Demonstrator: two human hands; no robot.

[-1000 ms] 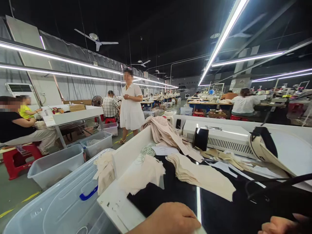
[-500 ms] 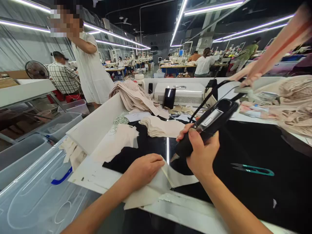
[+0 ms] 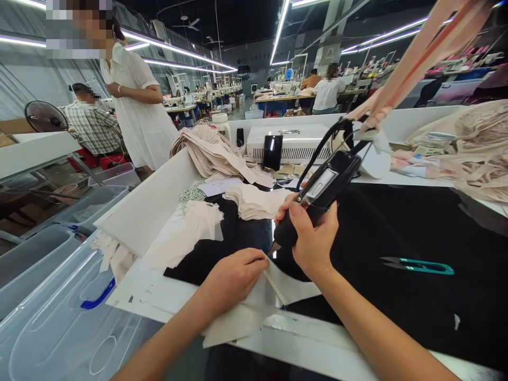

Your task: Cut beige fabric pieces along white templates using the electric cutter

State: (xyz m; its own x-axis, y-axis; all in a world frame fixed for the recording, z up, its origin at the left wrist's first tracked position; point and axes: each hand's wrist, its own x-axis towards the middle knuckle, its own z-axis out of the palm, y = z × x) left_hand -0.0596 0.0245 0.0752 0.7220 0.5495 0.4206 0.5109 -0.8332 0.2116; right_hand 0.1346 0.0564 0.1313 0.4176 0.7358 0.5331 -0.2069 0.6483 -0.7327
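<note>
My left hand (image 3: 232,278) lies with curled fingers pressed down on a cream fabric piece (image 3: 273,299) at the near edge of the black work surface (image 3: 397,296). My right hand (image 3: 311,238) grips a black corded cutting tool (image 3: 317,198), its tip touching the fabric just beyond my left fingertips. A stack of cream fabric pieces (image 3: 256,202) lies behind the tool, and more loose pieces (image 3: 186,233) lie to the left.
Teal thread snips (image 3: 416,266) lie on the black surface to the right. A white machine box (image 3: 291,143) and a beige fabric heap (image 3: 214,151) stand at the back. Clear plastic bins (image 3: 59,317) sit left of the table. A person in white (image 3: 137,106) stands nearby.
The view dropped from the room to the table. My right hand brought the tool up and set its tip at the fabric; my left hand stayed pressed on the piece.
</note>
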